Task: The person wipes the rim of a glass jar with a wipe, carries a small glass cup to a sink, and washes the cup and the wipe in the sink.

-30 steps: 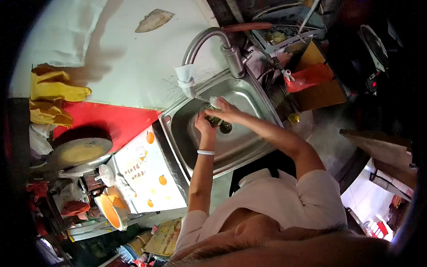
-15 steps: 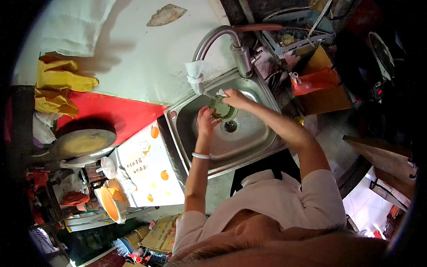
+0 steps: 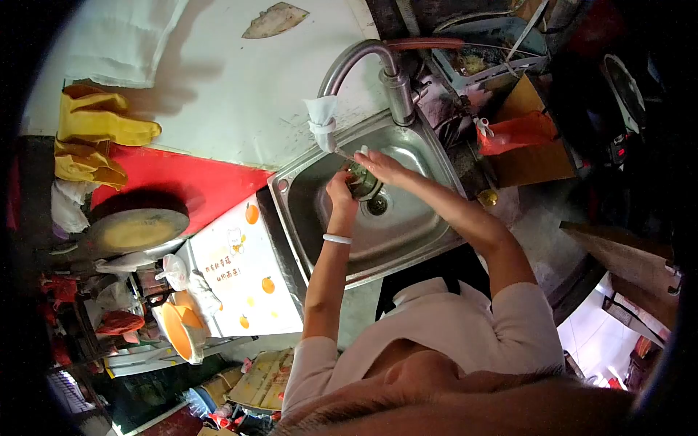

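My left hand (image 3: 340, 190) has its fingers wrapped round the rim of a green glass bowl (image 3: 366, 187), tilted above the sink (image 3: 429, 225). A pale band circles the left wrist. Across the bowl's upper side lies my right hand (image 3: 383, 168), fingers close together, with a small white bit (image 3: 363, 150) showing at the fingertips; its kind is too small to make out. A thin stream from the faucet (image 3: 354, 54) reaches the right fingertips. White cloth (image 3: 321, 120) is tied round the faucet's spout. Part of the bowl is hidden by both hands.
Left of the sink is a white panel (image 3: 240, 272) printed with oranges. Yellow rubber gloves (image 3: 102, 127) hang farther left, above a round board (image 3: 138, 229). A grey-blue basket (image 3: 487, 58) and a cardboard box (image 3: 527, 160) with a red bag stand right of the faucet.
The bowl has turned from facing up to a steeper tilt. My left hand has shifted slightly right and up, and my right hand now lies flatter across the bowl.
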Demonstrator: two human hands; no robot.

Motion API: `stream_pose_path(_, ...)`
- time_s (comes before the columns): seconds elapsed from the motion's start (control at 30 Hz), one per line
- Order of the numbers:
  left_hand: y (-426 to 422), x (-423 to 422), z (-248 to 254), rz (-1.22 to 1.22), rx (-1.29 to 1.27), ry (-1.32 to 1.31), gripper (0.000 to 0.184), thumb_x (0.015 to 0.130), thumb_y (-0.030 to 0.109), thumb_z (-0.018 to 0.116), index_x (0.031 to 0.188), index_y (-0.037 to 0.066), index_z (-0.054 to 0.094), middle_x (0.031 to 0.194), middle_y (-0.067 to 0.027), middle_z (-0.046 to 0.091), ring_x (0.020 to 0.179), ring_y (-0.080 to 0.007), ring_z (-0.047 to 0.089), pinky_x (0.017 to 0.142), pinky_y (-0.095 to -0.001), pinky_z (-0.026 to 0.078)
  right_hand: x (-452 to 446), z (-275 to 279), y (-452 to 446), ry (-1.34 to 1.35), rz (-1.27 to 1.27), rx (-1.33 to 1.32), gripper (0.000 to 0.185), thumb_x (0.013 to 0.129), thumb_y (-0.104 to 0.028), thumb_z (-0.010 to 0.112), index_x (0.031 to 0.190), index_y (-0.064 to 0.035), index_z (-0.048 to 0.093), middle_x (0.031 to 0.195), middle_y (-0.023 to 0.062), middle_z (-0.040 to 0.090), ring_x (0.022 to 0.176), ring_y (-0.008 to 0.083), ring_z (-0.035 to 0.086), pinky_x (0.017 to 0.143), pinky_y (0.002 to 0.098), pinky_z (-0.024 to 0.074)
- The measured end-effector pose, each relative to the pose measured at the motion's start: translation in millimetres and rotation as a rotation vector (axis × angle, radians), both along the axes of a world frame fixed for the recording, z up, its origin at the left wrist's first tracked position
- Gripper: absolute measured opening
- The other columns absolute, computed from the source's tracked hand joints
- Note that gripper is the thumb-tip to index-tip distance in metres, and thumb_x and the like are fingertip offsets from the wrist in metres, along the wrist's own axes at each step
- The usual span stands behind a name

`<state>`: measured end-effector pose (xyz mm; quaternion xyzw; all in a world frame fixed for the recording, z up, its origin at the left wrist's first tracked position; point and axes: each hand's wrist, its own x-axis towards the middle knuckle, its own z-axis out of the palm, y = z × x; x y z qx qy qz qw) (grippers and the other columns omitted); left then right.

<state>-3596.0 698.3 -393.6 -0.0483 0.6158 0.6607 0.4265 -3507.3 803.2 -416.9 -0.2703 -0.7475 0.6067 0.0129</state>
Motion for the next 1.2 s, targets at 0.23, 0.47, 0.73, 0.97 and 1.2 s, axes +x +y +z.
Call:
stream_pose_path(0.23, 7, -3, -14, 0.160, 0.096, 0.181, 0.017, 0.068, 0.002, 0.041, 0.075, -0.003, 0.056, 0.077, -0.0096, 0.055, 0.069, -0.0194, 0.054, 0.060, -0.0308, 0.045, 16, -19, -104, 0.104, -0.363, 0.401, 0.076, 0.081, -0.041, 0.048, 0.129, 0.0037, 0.010, 0.122, 0.0259, 0.033, 0.105, 0.0373, 0.044, 0.084, 0.0428, 0.0376)
stream_pose_path(0.47, 6, 12, 18, 0.154, 0.040, 0.166, 0.025, 0.069, 0.002, 0.039, 0.088, -0.001, 0.053, 0.079, -0.0085, 0.054, 0.067, -0.0212, 0.056, 0.056, -0.0327, 0.047, -5, 32, 0, 0.037, -0.150, 0.045, 0.040, 0.081, -0.033, 0.048, 0.099, 0.0032, 0.048, 0.085, 0.0173, 0.052, 0.082, 0.0280, 0.052, 0.073, 0.0358, 0.0407)
stream_pose_path(0.73, -14, -15, 17, -0.401, 0.046, -0.364, 0.041, 0.079, 0.038, 0.049, 0.107, 0.007, 0.049, 0.104, -0.0125, 0.054, 0.095, -0.0265, 0.054, 0.081, -0.0445, 0.044, 12, 34, 19, -0.007, -0.071, -0.111, 0.033, 0.073, -0.033, 0.058, 0.081, -0.0004, 0.061, 0.063, 0.0041, 0.056, 0.050, 0.0133, 0.051, 0.046, 0.0269, 0.0407)
stream_pose_path(0.97, -3, -11, 16, -0.523, 0.200, -0.322, 0.030, 0.077, 0.026, 0.052, 0.100, 0.007, 0.052, 0.096, -0.0098, 0.057, 0.085, -0.0255, 0.057, 0.073, -0.0465, 0.047, 1, 33, 32, -0.179, 0.024, -0.061, 0.076, 0.074, -0.068, 0.034, 0.097, -0.0002, 0.059, 0.082, 0.0150, 0.058, 0.077, 0.0225, 0.056, 0.067, 0.0348, 0.0441)
stream_pose_path(1.2, 12, -3, -10, -0.135, 0.206, -0.447, 0.021, 0.077, 0.017, 0.049, 0.091, 0.001, 0.050, 0.092, -0.0118, 0.055, 0.083, -0.0289, 0.056, 0.074, -0.0473, 0.046, 24, 15, 12, -0.002, -0.157, 0.046, 0.066, 0.083, -0.057, 0.029, 0.106, 0.0003, 0.052, 0.099, 0.0157, 0.056, 0.095, 0.0275, 0.052, 0.083, 0.0329, 0.0375)
